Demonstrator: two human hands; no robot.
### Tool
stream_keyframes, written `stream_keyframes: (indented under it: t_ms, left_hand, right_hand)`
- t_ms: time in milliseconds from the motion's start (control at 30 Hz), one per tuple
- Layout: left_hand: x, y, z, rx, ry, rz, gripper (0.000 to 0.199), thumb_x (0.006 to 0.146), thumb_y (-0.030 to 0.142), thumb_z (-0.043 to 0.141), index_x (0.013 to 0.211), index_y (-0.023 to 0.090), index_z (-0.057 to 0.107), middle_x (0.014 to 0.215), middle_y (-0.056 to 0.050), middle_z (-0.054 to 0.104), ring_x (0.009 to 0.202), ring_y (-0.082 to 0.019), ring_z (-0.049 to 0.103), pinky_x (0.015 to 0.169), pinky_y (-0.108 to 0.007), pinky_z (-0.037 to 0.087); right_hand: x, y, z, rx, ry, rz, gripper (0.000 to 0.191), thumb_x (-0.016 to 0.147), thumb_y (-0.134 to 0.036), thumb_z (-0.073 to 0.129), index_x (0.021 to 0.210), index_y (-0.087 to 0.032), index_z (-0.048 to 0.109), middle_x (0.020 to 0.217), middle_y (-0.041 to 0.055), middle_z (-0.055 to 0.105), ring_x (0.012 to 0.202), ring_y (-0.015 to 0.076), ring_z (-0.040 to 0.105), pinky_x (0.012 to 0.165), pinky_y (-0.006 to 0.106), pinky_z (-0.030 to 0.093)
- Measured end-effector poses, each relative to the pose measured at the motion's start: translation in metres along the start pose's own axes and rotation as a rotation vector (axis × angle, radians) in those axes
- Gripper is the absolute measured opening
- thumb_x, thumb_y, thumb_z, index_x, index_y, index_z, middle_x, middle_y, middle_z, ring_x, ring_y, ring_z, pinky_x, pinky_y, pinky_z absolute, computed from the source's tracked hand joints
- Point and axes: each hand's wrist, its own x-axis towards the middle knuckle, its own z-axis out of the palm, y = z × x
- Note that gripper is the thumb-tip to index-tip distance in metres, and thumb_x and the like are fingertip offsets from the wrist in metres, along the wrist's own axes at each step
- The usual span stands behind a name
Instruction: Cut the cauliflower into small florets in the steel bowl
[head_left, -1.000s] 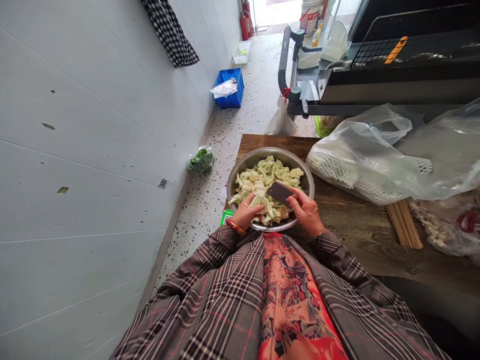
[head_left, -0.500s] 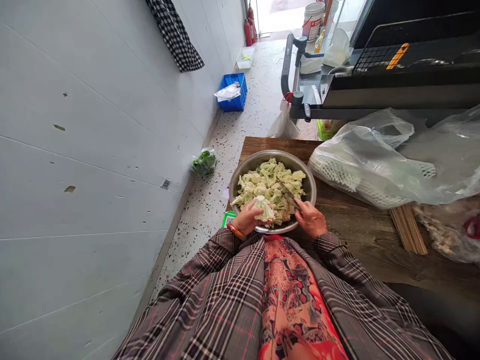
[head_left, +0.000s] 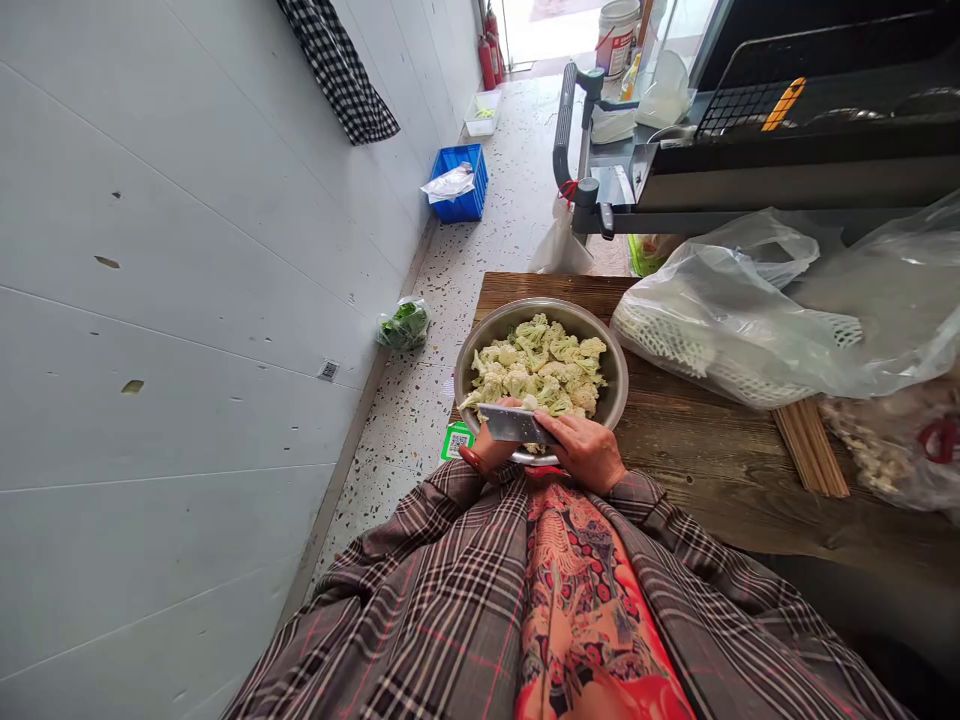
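A steel bowl (head_left: 618, 385) full of cut cauliflower florets (head_left: 551, 365) stands at the near left of the wooden table. My right hand (head_left: 589, 453) is closed round a knife (head_left: 508, 423), its wide blade lying flat-side up across the front of the bowl. Behind that blade, my left hand (head_left: 491, 447) is closed on a piece of cauliflower (head_left: 529, 402). Only a little of this piece shows past the blade, and most of the left fingers are hidden. Both hands are close together over the bowl's near rim.
Clear plastic bags (head_left: 739, 310) with white foam netting lie right of the bowl on the wooden table (head_left: 697, 470), near a bundle of thin sticks (head_left: 810, 448). A green QR card (head_left: 457, 441) is at the left edge. Bagged greens (head_left: 405, 325) and a blue crate (head_left: 459, 185) sit on the floor.
My right hand has brought the knife from over the florets leftward and nearer me, across the cauliflower piece in my left hand. The blade now covers much of that piece.
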Motion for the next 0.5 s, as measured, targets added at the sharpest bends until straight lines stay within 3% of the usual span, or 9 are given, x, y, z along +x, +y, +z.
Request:
stream_keyframes:
  t_ms: [167,267,400,500]
  left_hand:
    - [-0.002,0.008,0.0,0.251,0.068,0.201,0.006,0.071,0.022,0.066,0.067,0.021,0.061,0.08,-0.005,0.06,0.083,-0.023,0.054,0.085,-0.04,0.044]
    - [-0.004,0.018,-0.003,0.341,0.077,0.223,0.004,0.072,0.021,0.063,0.07,0.02,0.06,0.081,-0.005,0.06,0.08,-0.021,0.054,0.08,-0.038,0.044]
    - [-0.008,0.033,-0.008,0.373,0.12,0.162,0.007,0.07,0.021,0.064,0.072,0.018,0.058,0.077,-0.003,0.058,0.075,-0.017,0.052,0.074,-0.033,0.044]
    - [-0.013,0.045,-0.009,0.343,0.126,0.148,0.011,0.067,0.019,0.066,0.076,0.017,0.059,0.081,-0.002,0.058,0.078,-0.016,0.053,0.075,-0.031,0.044]
  right_hand:
    - [0.007,-0.008,-0.002,-0.033,0.014,0.014,0.039,0.087,-0.014,0.05,0.125,-0.018,0.061,0.086,0.0069,0.069,0.075,0.0166,0.06,0.067,0.026,0.043]
    - [0.006,-0.006,0.0,-0.047,0.004,0.03,0.041,0.087,-0.012,0.049,0.126,-0.019,0.06,0.086,0.0065,0.07,0.074,0.0161,0.061,0.067,0.025,0.043]
    - [-0.005,0.019,0.01,-0.068,-0.059,0.151,0.039,0.089,-0.016,0.049,0.126,-0.022,0.06,0.094,0.0063,0.072,0.079,0.0156,0.064,0.07,0.023,0.045]
    - [-0.017,0.049,0.012,-0.083,-0.161,0.371,0.031,0.093,-0.021,0.044,0.114,-0.023,0.067,0.097,0.0058,0.073,0.079,0.0169,0.067,0.066,0.024,0.046]
